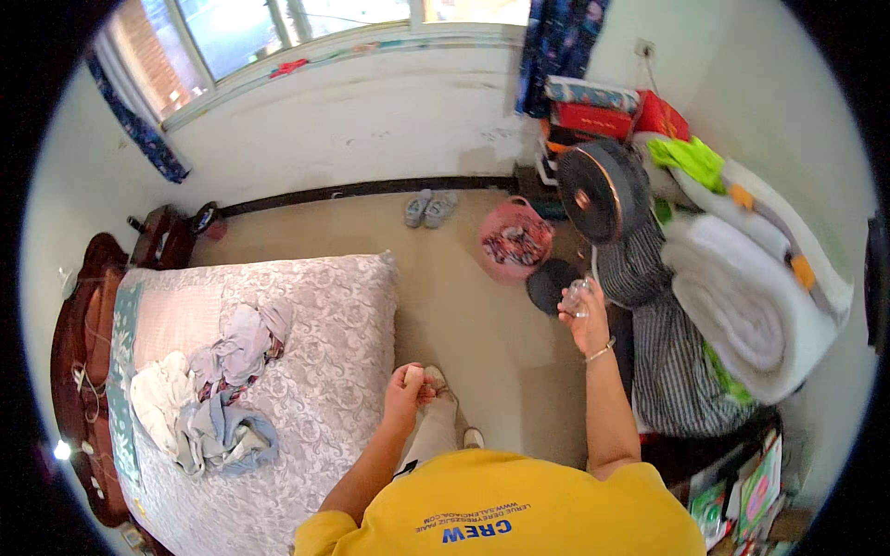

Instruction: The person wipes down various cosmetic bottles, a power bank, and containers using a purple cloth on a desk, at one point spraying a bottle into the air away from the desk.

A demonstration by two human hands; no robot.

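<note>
From my end, the yellow shirt [519,510] is nearest, cut off by the lower rim. Two hands reach out past it. In the right hand [588,326] I see the fingers wrapped around one clear cup [578,298], raised over the floor [510,389] to the right of the bed [324,371]; its outline is smeared, so I can't make out any contents. The left hand [404,394] is curled near the bed's edge, with a pale patch at the fingers; I can't tell whether it grips something. Below it I get two shoes [474,437], both partly covered.

At lower right, books [751,491] overlap too much for me to count. On the bed I count about three heaps of cloth [241,345], cream, mauve and blue-grey, tangled where they meet. To the right, one rolled white quilt [732,287] lies beside striped cloth [681,371]. The right hand partly hides a black disc [553,283] that I can't identify.

Further off, one pink basket [491,259] holds patterned cloth [515,246]. One round fan [586,199] stands just beside it, and two grey slippers [428,209] sit near the wall [389,139]. Two dark curtains [561,56] flank the window [232,37], whose top is cut off
</note>
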